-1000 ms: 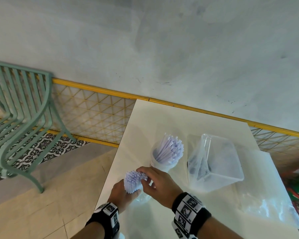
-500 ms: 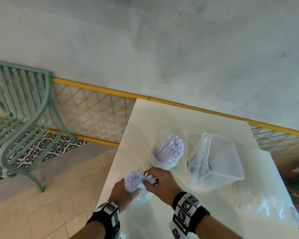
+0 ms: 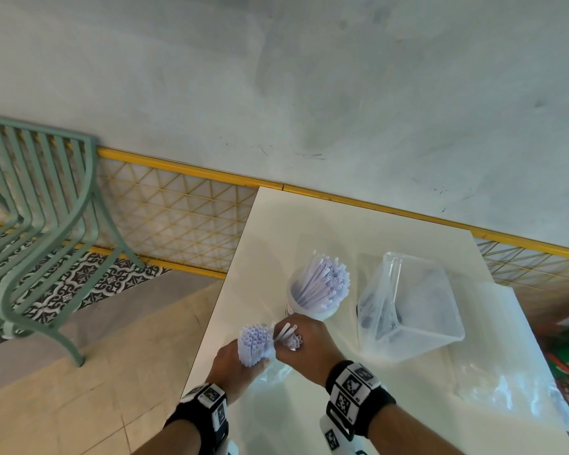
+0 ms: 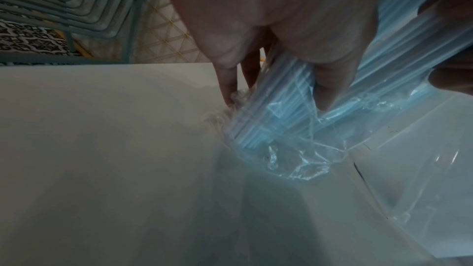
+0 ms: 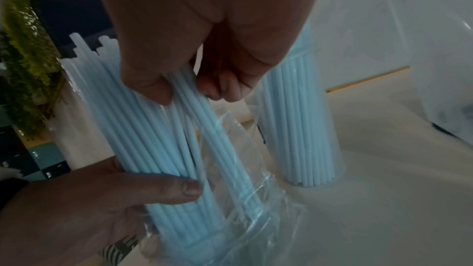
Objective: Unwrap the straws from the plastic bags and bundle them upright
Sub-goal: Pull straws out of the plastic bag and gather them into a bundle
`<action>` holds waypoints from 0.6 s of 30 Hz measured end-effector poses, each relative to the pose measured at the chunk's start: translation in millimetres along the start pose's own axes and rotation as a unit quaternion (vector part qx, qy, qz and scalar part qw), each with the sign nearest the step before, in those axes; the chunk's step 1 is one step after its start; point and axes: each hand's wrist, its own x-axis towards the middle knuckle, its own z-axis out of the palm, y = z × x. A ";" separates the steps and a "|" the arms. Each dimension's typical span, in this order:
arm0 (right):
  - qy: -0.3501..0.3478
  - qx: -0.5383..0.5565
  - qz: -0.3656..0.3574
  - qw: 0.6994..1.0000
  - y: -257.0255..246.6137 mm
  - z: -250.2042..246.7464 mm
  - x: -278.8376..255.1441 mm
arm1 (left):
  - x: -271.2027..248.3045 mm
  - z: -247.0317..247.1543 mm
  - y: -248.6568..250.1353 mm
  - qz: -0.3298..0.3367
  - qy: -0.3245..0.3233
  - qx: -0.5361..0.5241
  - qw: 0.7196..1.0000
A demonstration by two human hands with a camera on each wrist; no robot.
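Observation:
My left hand (image 3: 240, 362) grips an upright bundle of pale blue straws (image 3: 254, 343) whose lower ends sit in a crumpled clear plastic bag (image 5: 245, 205) on the white table (image 3: 309, 224). In the left wrist view the fingers (image 4: 330, 88) wrap the straws (image 4: 276, 112) through the plastic bag (image 4: 302, 159). My right hand (image 3: 304, 348) pinches a smaller group of straws (image 5: 194, 108) at the bundle's right side, separating them from the rest (image 5: 133, 132). Just behind stands a clear cup (image 3: 312, 311) packed with upright straws (image 3: 326, 284).
A clear square plastic tub (image 3: 418, 303) lined with a bag stands right of the cup. A flat plastic sheet (image 3: 513, 366) lies at the table's right edge. A green metal chair (image 3: 37, 231) is on the floor to the left, and a wall stands behind the table.
My right hand has closed on a few straws at the top of the bundle and pulled them rightward, apart from the bundle. The left hand keeps its grip in the same place.

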 end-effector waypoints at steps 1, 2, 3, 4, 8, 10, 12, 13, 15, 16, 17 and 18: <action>-0.004 0.002 0.006 1.000 -0.9 0.3 0.3 | 0.4 -0.2 0.3 0.002 -0.005 0.005 1.000; -0.010 0.005 0.012 1.000 -1.4 0.5 0.6 | 0.8 -0.4 0.7 0.006 -0.008 0.010 1.000; -0.017 0.006 0.017 1.000 -2.6 0.4 0.8 | 0.8 -0.5 1.0 0.012 -0.010 0.015 1.000; -0.024 0.003 0.015 1.000 -4.0 0.0 1.5 | 0.6 -0.8 1.6 0.017 -0.009 0.015 1.000; -0.044 0.000 0.005 0.999 -9.0 -9.6 5.7 | 0.0 -1.9 0.5 0.024 0.003 0.010 1.000; -0.044 0.007 0.009 0.999 -12.1 -20.3 7.3 | -0.1 -1.8 -0.4 0.032 0.005 0.013 0.999; -0.039 0.025 0.016 0.999 -18.0 -34.3 8.4 | 0.3 -1.8 0.0 0.047 0.007 0.022 0.999; -0.030 0.034 0.023 0.999 -21.0 -41.8 9.2 | 0.5 -1.9 0.2 0.050 0.007 0.026 0.998; -0.005 0.043 0.035 0.998 -28.8 -58.4 11.1 | 1.3 -1.4 -0.8 0.045 0.007 0.019 0.999; 0.006 0.041 0.041 0.998 -33.5 -67.1 12.2 | 2.1 -1.3 -1.9 0.042 0.009 0.013 0.999; 0.019 0.036 0.044 0.998 -37.8 -76.1 13.8 | 3.0 -0.4 -3.4 0.039 0.006 0.010 0.999; 0.033 0.031 0.048 0.998 -41.7 -85.3 15.5 | 3.6 0.2 -4.3 0.037 0.004 0.007 0.999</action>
